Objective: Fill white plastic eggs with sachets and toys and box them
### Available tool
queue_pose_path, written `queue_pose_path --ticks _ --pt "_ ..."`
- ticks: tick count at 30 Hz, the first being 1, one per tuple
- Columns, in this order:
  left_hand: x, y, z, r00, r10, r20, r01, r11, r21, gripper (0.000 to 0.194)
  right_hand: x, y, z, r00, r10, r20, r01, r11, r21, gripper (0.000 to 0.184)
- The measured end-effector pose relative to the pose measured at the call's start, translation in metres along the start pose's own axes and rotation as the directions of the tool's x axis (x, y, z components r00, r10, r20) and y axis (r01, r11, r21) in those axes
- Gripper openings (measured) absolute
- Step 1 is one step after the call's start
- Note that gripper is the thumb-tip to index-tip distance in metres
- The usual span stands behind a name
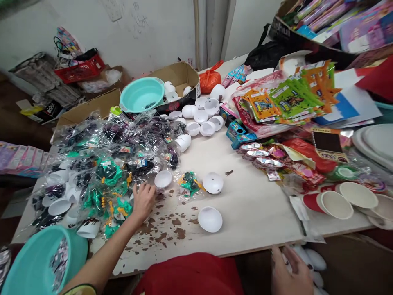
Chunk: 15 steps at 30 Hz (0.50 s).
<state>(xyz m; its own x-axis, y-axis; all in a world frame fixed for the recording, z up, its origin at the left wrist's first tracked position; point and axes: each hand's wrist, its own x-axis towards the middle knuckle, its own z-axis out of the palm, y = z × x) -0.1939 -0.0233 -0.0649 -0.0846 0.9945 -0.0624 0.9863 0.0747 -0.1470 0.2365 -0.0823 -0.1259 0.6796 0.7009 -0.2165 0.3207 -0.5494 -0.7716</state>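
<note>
My left hand (143, 201) reaches down at the right edge of a pile of clear-wrapped toys, fingers bent and touching the pile. What lies under its fingertips is hidden. Green and orange wrapped toys (107, 174) lie beside it, and dark ones behind. A white half-shell (163, 179) sits just right of those fingers. Farther right are one wrapped green toy (189, 184) and two more white half-shells, one behind (213, 183) and one in front (210, 219). Below the table's front edge, my right hand (291, 270) is blurred, its fingers curled round something white, near loose white shells (315, 259).
Several white half-shells (201, 116) cluster at the back, by a turquoise basin (143, 95) and a cardboard box (181, 76). Another turquoise basin (76, 246) stands front left. Orange and green packets (288, 98), paper cups (336, 205) and small sweets packs fill the right side.
</note>
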Motion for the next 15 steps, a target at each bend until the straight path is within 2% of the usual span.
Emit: queue_pose_path --ticks 2,3,4,5,6,7,8,9,10,12,13,15 --pt "-0.005 -0.009 -0.014 0.998 0.039 -0.056 -0.045 0.993 -0.11 0.014 -0.013 -0.042 0.008 0.984 -0.151 -0.091 0.157 0.986 0.057 0.05" --pt "-0.007 -0.01 -0.024 0.993 0.066 -0.095 -0.083 0.979 -0.186 0.015 -0.022 -0.062 0.013 0.976 -0.204 -0.082 0.213 0.968 0.132 0.049" --pt "-0.009 -0.008 -0.035 0.986 0.088 -0.141 -0.124 0.955 -0.269 0.015 -0.033 -0.081 0.018 0.974 -0.224 -0.024 0.223 0.944 0.242 0.049" --pt "-0.012 -0.001 -0.046 0.976 0.103 -0.191 -0.166 0.921 -0.352 0.015 -0.045 -0.098 0.025 0.971 -0.218 0.093 0.17 0.915 0.366 0.051" --pt "-0.015 0.011 -0.055 0.963 0.115 -0.242 -0.213 0.879 -0.427 0.015 -0.057 -0.114 0.033 0.937 -0.215 0.276 0.062 0.878 0.474 0.058" --pt "-0.017 0.027 -0.063 0.948 0.139 -0.287 -0.27 0.828 -0.491 0.014 -0.07 -0.127 0.043 0.857 -0.232 0.46 -0.068 0.834 0.548 0.069" --pt "-0.019 0.045 -0.069 0.933 0.173 -0.317 -0.327 0.774 -0.542 0.015 -0.081 -0.139 0.053 0.783 -0.26 0.566 -0.171 0.784 0.596 0.08" --pt "-0.021 0.065 -0.072 0.914 0.231 -0.332 -0.392 0.713 -0.582 0.016 -0.089 -0.15 0.065 0.716 -0.273 0.642 -0.254 0.755 0.604 0.081" --pt "-0.022 0.085 -0.073 0.897 0.301 -0.324 -0.442 0.65 -0.618 0.018 -0.093 -0.158 0.076 0.686 -0.251 0.682 -0.317 0.741 0.592 0.067" --pt "-0.021 0.116 -0.07 0.896 0.339 -0.285 -0.439 0.593 -0.675 0.018 -0.092 -0.17 0.093 0.736 -0.104 0.669 -0.429 0.693 0.579 0.037" --pt "-0.02 0.125 -0.068 0.921 0.289 -0.263 -0.388 0.603 -0.697 0.023 -0.087 -0.173 0.099 0.773 -0.011 0.635 -0.477 0.65 0.592 0.034" --pt "-0.015 0.136 -0.063 0.975 0.092 -0.202 -0.215 0.62 -0.755 0.053 -0.076 -0.175 0.104 0.818 0.139 0.559 -0.534 0.545 0.646 0.039"
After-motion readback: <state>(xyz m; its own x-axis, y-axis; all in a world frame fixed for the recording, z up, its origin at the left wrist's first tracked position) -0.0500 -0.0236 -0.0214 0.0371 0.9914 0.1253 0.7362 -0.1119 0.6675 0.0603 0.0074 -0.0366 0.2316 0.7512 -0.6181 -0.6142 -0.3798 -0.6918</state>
